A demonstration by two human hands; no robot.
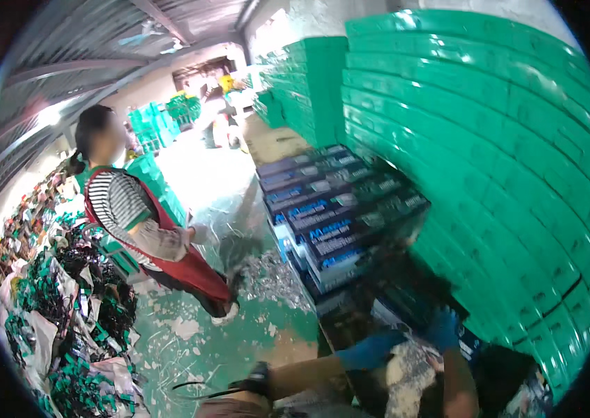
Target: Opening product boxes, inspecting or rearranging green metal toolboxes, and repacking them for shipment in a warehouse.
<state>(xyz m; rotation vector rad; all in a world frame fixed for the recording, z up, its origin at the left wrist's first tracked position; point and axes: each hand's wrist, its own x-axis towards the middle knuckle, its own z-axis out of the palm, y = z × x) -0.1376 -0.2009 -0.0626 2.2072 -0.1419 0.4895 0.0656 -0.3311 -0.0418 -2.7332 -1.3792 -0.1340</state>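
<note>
My left hand (373,350), in a blue glove, reaches in from the lower edge with a dark band on its wrist. My right hand (442,330), also in a blue glove, is just to its right, beside a dark printed box (406,305). Shadow and blur hide the fingers of both hands, so a grip cannot be made out. A pale, mottled piece (406,373) lies below and between the hands; its kind is unclear. Just beyond them, dark flat boxes (333,216) with blue and white print are stacked in rows on the bench.
Glossy green crates or boxes (476,139) form a tall wall on the right. A person (141,216) in a red apron stands at left, near a large heap of scrap (75,313). Shredded clear plastic (274,279) litters the green floor (204,355).
</note>
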